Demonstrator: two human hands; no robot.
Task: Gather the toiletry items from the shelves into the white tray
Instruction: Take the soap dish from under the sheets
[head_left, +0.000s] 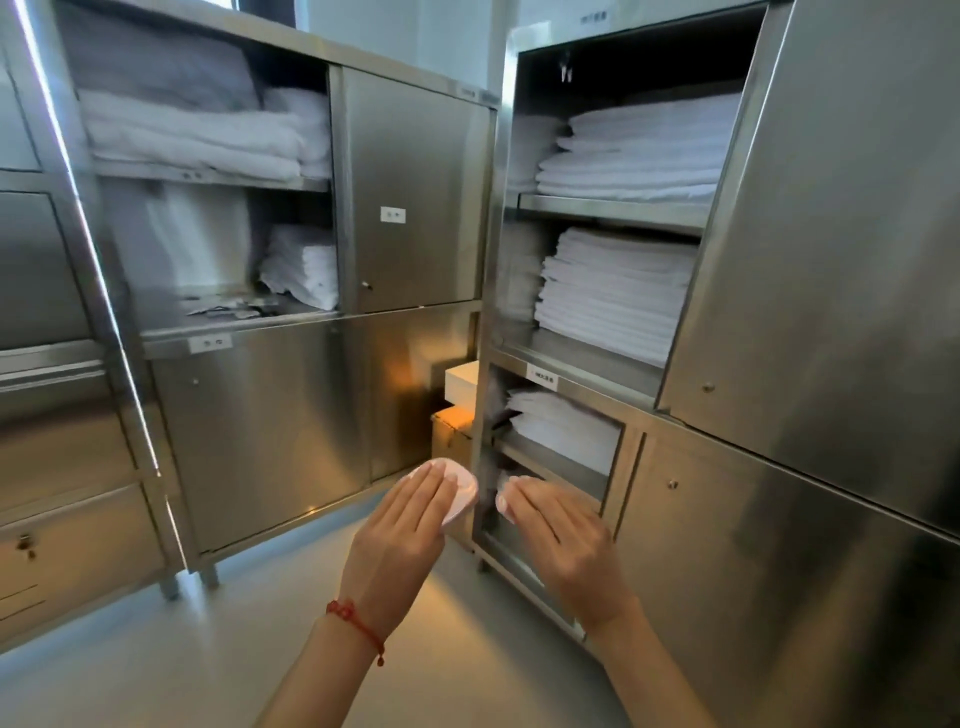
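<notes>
Left stainless-steel cabinet (270, 426): folded white towels (187, 140) on top shelf, small flat silver sachets (228, 306) on middle shelf, likely toiletry items not yet picked. Left hand (400, 530), fingers straight and together, lies over a small pale pink round item (460, 491), seemingly carrying it flat; grip underneath hidden. Right hand (558, 535), fingers extended, something small and white-pink at fingertips (503, 501); cannot tell if held. It is near the right steel cabinet (779, 519) low shelf, probably for picking. White tray not in view.
</notes>
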